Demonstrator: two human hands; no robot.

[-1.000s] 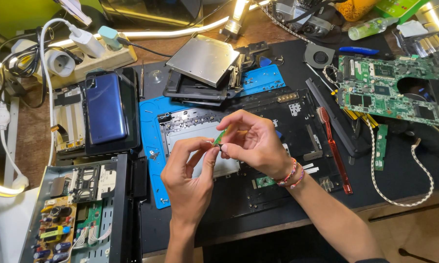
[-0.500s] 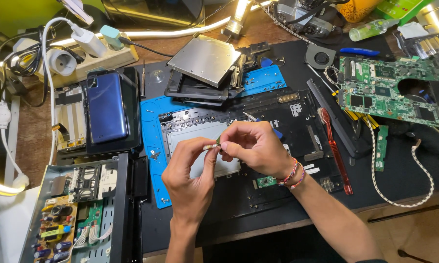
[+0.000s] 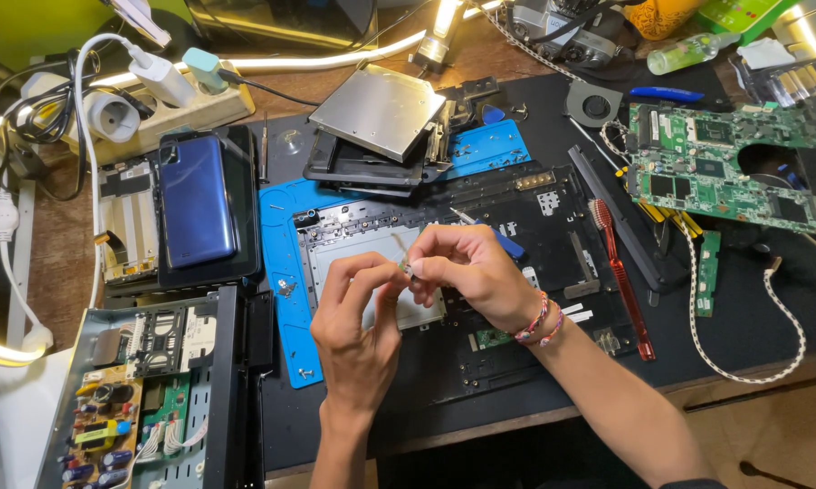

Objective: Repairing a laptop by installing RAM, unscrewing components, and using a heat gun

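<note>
**Tiny part pinched over the open laptop**

Both hands meet above the laptop base [image 3: 516, 272] on the table [image 3: 770, 335]. Left hand [image 3: 358, 317] and right hand [image 3: 471, 272] each close a fingertip grip on one small metal part [image 3: 407, 269], held between them.

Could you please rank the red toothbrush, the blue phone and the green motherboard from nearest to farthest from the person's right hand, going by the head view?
From the right hand:
1. Red toothbrush, just to its right on the black mat.
2. Blue phone, away to the left, past the blue mat.
3. Green motherboard, up at the far right.
</note>
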